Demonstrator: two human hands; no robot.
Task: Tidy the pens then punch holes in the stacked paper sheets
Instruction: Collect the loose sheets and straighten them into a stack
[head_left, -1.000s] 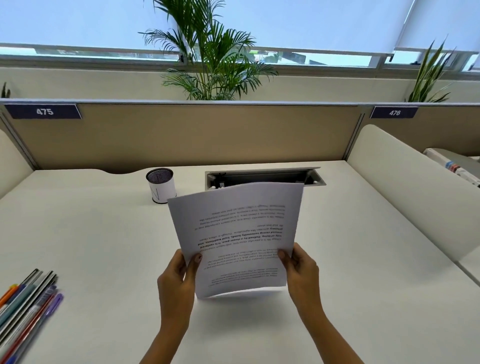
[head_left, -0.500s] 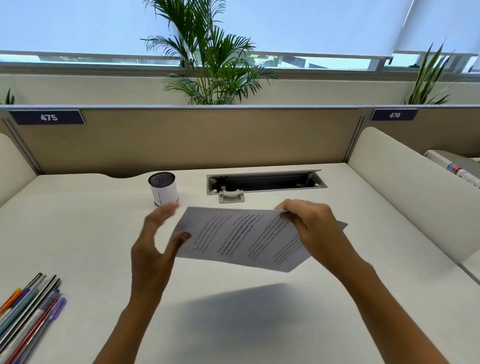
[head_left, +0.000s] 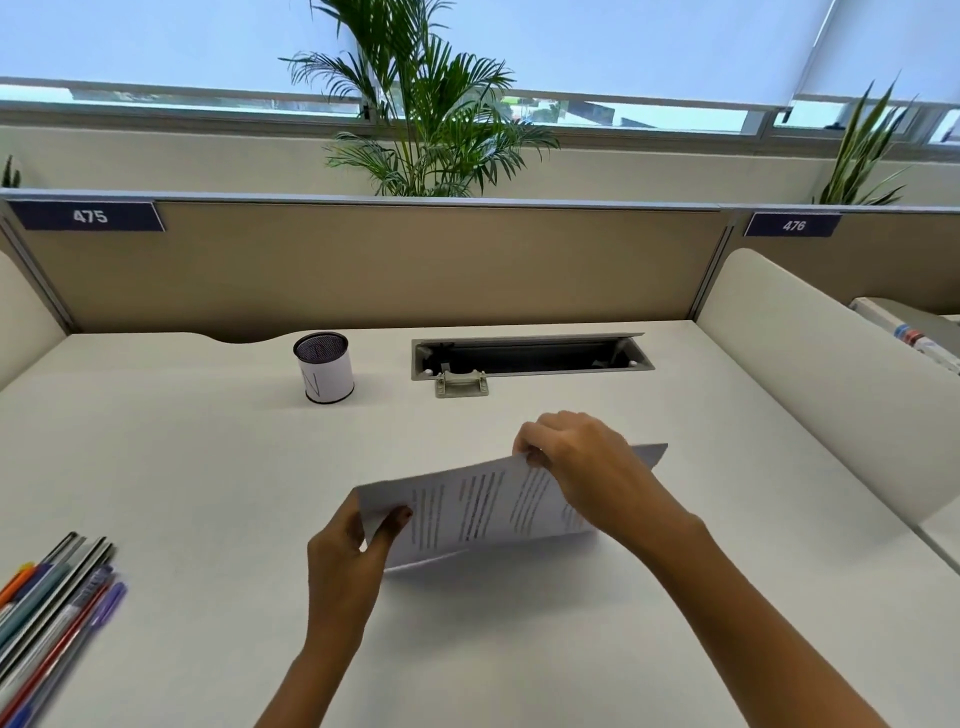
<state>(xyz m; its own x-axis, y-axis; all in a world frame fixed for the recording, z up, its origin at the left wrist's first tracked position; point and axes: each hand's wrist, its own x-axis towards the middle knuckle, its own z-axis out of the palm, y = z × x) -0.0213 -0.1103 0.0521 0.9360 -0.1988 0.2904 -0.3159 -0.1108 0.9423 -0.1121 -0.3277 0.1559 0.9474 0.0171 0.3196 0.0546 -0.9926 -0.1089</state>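
Observation:
A stack of printed paper sheets (head_left: 467, 509) stands on its long edge, tilted, over the middle of the white desk (head_left: 182, 467). My left hand (head_left: 353, 540) pinches its left end. My right hand (head_left: 582, 462) grips its upper edge from above. Several coloured pens (head_left: 57, 608) lie side by side at the desk's front left corner, apart from both hands. A mesh pen cup (head_left: 324, 366) with a white paper wrap stands empty-looking at the back. A small metal hole punch (head_left: 461, 383) sits in front of the cable slot.
An open cable slot (head_left: 530, 356) runs along the back of the desk. Beige partition panels (head_left: 363, 265) close off the back, and a curved white divider (head_left: 810, 374) stands on the right. Plants rise behind the partition.
The sheets were held upright in both hands, then turned sideways with the left hand off them. Now the left hand grips the left end again and the stack sits lower.

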